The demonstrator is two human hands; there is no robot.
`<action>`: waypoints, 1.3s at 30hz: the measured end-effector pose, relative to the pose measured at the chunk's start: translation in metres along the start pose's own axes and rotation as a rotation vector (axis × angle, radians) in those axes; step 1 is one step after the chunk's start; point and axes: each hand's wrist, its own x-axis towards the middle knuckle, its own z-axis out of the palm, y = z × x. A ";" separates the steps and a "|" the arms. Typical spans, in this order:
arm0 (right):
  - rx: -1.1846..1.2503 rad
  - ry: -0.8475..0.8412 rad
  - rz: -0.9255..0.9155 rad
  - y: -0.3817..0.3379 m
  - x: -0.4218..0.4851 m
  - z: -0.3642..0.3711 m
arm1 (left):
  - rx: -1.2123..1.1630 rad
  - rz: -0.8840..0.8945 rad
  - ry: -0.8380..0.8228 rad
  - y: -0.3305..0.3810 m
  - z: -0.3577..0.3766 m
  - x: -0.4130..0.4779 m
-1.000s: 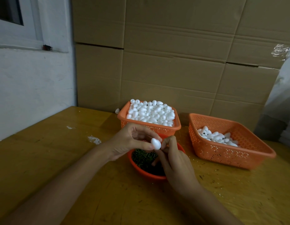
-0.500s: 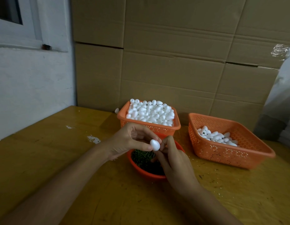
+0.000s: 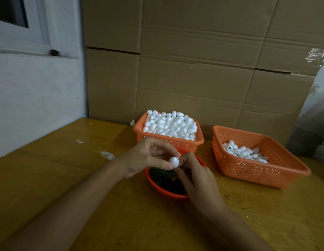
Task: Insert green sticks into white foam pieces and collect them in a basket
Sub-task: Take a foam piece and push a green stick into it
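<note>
Head view, the only one: left hand [image 3: 148, 156] pinches a white foam piece [image 3: 174, 161] between thumb and fingertips, holding it just above the red bowl [image 3: 163, 192] of green sticks [image 3: 161, 175]. The right hand [image 3: 197, 180] has its curled fingertips pressed against the far side of that piece. Whether they pinch a stick there I cannot tell, as no stick shows between the two hands.

Judging by this pose, the step in hand is the insertion itself. The next move would call for a straight push of a stick into the foam while the left hand steadies it. The finished piece would then need carrying to the collecting basket [image 3: 248, 172] on the right, which holds only a shallow layer. The supply basket [image 3: 168, 143] behind the bowl is heaped with plain pieces, so the job looks far from finished.

The right hand covers part of the bowl. The dim light blurs the sticks into one dark green mass. Both forearms are cut off by the lower edge. One stray foam piece [image 3: 132, 123] lies on the table [image 3: 67, 178] beside the supply basket.
</note>
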 end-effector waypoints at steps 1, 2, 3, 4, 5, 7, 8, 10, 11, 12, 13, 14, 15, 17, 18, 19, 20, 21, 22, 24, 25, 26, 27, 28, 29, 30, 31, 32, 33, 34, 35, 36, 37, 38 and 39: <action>0.007 0.003 0.001 0.000 0.000 0.000 | 0.003 0.002 -0.001 0.000 0.000 0.000; 0.016 0.005 -0.001 0.001 0.000 0.000 | 0.006 0.003 0.000 0.000 0.000 0.000; 0.026 0.008 -0.006 0.001 0.000 0.000 | 0.008 0.003 0.003 0.001 0.000 0.000; 0.035 0.012 -0.012 0.001 0.000 0.000 | 0.010 0.003 0.007 0.001 0.001 0.000; 0.045 0.017 -0.016 0.001 0.000 0.000 | 0.013 0.003 0.009 0.001 0.001 0.000; 0.067 0.028 -0.011 0.001 -0.001 0.000 | 0.020 0.009 0.009 0.000 0.001 0.000; 0.076 0.033 -0.006 0.002 -0.001 0.000 | 0.024 0.012 0.009 0.000 0.002 0.001; 0.091 0.037 -0.002 0.002 -0.001 0.001 | 0.034 0.012 0.016 -0.001 0.002 0.001; 0.095 0.036 0.001 0.002 -0.002 0.001 | 0.039 0.010 0.021 -0.001 0.002 0.001; 0.096 0.033 0.002 0.002 -0.002 0.001 | 0.042 0.008 0.024 -0.001 0.002 0.001; 0.097 0.030 0.002 0.002 -0.002 0.001 | 0.045 0.007 0.024 -0.001 0.002 0.001; 0.099 0.025 0.002 0.002 -0.002 0.001 | 0.046 0.008 0.024 -0.001 0.002 0.001; 0.103 0.021 0.005 0.002 -0.002 0.001 | 0.048 0.011 0.021 -0.001 0.002 0.001; 0.112 0.017 0.013 0.003 -0.002 0.001 | 0.060 0.021 0.015 -0.001 0.003 0.001; 0.117 0.017 0.016 0.003 -0.002 0.001 | 0.069 0.024 0.016 0.000 0.004 0.002; 0.121 0.019 0.018 0.004 -0.001 0.001 | 0.079 0.026 0.018 0.000 0.004 0.002; 0.119 0.021 0.018 0.004 -0.001 0.001 | 0.092 0.027 0.021 0.000 0.005 0.002; 0.114 0.024 0.018 0.004 -0.001 0.001 | 0.109 0.028 0.024 0.000 0.005 0.002; 0.110 0.028 0.020 0.004 -0.001 0.001 | 0.127 0.028 0.026 0.000 0.006 0.002; 0.113 0.038 0.022 0.004 -0.001 0.002 | 0.152 0.023 0.035 -0.001 0.007 0.002; 0.117 0.043 0.024 0.004 -0.001 0.002 | 0.162 0.018 0.041 -0.001 0.007 0.002; 0.120 0.046 0.025 0.004 -0.001 0.002 | 0.171 0.015 0.047 -0.001 0.007 0.003; 0.124 0.048 0.025 0.004 -0.001 0.003 | 0.178 0.015 0.052 -0.001 0.008 0.003; 0.128 0.050 0.026 0.003 -0.001 0.003 | 0.181 0.015 0.054 -0.001 0.008 0.003; 0.132 0.052 0.027 0.003 -0.001 0.003 | 0.183 0.016 0.053 -0.001 0.008 0.003; 0.135 0.053 0.028 0.003 -0.001 0.003 | 0.187 0.015 0.050 -0.001 0.008 0.002; 0.139 0.053 0.029 0.003 -0.001 0.002 | 0.192 0.014 0.047 -0.001 0.008 0.002; 0.145 0.053 0.031 0.002 -0.001 0.002 | 0.197 0.013 0.047 -0.001 0.008 0.002; 0.152 0.052 0.035 0.001 -0.001 0.002 | 0.202 0.012 0.049 -0.001 0.008 0.002; 0.160 0.050 0.041 0.001 -0.001 0.002 | 0.208 0.013 0.052 -0.002 0.008 0.003; 0.167 0.049 0.048 0.000 -0.001 0.002 | 0.212 0.013 0.055 -0.002 0.008 0.003; 0.173 0.048 0.055 0.000 -0.001 0.001 | 0.214 0.012 0.056 -0.002 0.009 0.003; 0.178 0.047 0.063 0.000 -0.001 0.001 | 0.210 0.011 0.056 -0.001 0.010 0.003; 0.181 0.045 0.071 0.000 0.000 0.001 | 0.199 0.009 0.052 -0.001 0.011 0.003; 0.184 0.043 0.076 0.000 0.000 0.001 | 0.187 0.004 0.047 -0.002 0.012 0.003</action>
